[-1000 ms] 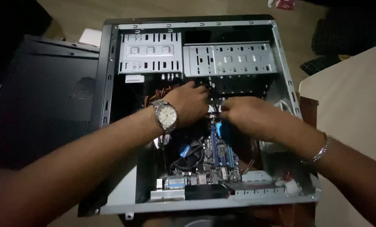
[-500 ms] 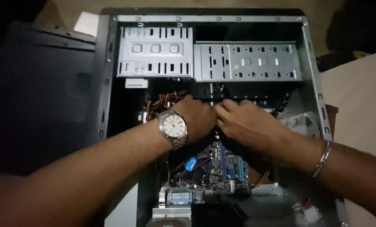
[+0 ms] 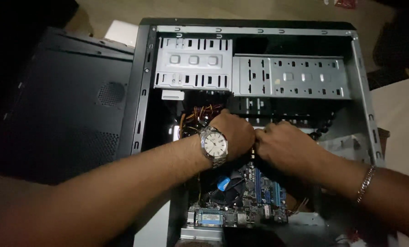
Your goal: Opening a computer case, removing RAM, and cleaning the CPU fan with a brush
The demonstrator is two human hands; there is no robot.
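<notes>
Both hands, left hand (image 3: 234, 132) and right hand (image 3: 284, 146), meet over motherboard (image 3: 259, 192) (grip perhaps hidden)

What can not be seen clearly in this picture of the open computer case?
- Head view: what the left hand and right hand grip; the knuckles cover it.
- Head view: the motherboard is partly under both arms.
- Head view: the case bottom is cut off by the frame edge.
- Head view: the watch dial is too small to read.
</notes>
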